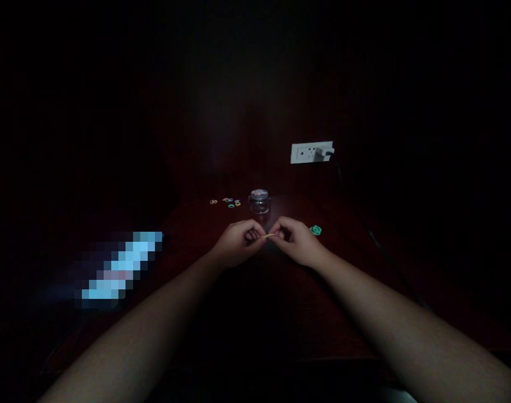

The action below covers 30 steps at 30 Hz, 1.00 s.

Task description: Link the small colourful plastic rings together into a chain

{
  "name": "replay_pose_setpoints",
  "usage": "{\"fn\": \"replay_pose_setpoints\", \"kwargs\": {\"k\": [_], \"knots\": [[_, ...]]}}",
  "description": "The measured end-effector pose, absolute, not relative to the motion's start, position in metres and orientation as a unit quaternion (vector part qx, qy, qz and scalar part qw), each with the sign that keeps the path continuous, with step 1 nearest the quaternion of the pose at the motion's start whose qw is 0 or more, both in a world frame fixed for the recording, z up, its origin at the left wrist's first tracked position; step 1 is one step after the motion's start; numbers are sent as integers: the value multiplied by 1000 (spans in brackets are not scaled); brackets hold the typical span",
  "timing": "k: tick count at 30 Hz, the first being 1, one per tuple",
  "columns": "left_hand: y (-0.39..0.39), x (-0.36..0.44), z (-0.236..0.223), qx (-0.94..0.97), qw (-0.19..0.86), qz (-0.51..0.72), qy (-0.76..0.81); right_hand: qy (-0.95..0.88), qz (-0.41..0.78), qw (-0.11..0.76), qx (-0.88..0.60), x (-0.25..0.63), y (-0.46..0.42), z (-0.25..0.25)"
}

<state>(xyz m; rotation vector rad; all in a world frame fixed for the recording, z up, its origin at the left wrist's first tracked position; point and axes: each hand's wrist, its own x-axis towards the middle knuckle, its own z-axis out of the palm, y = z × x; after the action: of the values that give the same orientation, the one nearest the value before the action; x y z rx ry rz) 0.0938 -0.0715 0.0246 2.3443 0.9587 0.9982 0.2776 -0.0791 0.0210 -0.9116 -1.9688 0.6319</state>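
Observation:
My left hand (238, 242) and my right hand (294, 239) meet over the middle of the table, fingertips pinched together. Stretched between them is a small yellow hair tie (267, 235), one end in each pinch. Just beyond my hands stands a clear lidded jar (259, 205), upright. Several small coloured hair ties (231, 206) lie scattered to the left of the jar. A green cluster of hair ties (316, 230) rests beside my right hand, partly hidden by it.
The dark red table (276, 313) is dimly lit. A bright, pixelated screen (125, 271) is at the left. On the wall behind, a white socket (303, 153) holds a plug (323, 151), whose dark cable (375, 240) runs down the right side.

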Motion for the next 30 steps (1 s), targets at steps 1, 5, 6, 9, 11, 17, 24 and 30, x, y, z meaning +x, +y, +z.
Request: {"fn": "replay_pose_setpoints", "kwargs": {"k": [1, 5, 6, 9, 11, 17, 24, 30], "knots": [[-71, 94, 25, 842, 208, 359, 345, -788, 251, 427, -365, 278, -79, 21], [-72, 94, 25, 842, 209, 355, 347, -789, 250, 427, -363, 278, -79, 21], [-73, 94, 25, 843, 208, 355, 347, -789, 252, 427, -363, 278, -79, 21], [-73, 94, 26, 842, 206, 356, 348, -787, 261, 426, -361, 277, -79, 21], [-73, 94, 26, 842, 205, 359, 348, -786, 266, 425, -362, 277, -79, 20], [-73, 94, 26, 841, 208, 360, 346, -788, 267, 419, -364, 277, -80, 21], [-73, 95, 27, 838, 209, 358, 354, -795, 250, 423, -356, 277, -80, 22], [-74, 95, 27, 837, 218, 356, 354, -800, 233, 419, -360, 277, -81, 24]]}}
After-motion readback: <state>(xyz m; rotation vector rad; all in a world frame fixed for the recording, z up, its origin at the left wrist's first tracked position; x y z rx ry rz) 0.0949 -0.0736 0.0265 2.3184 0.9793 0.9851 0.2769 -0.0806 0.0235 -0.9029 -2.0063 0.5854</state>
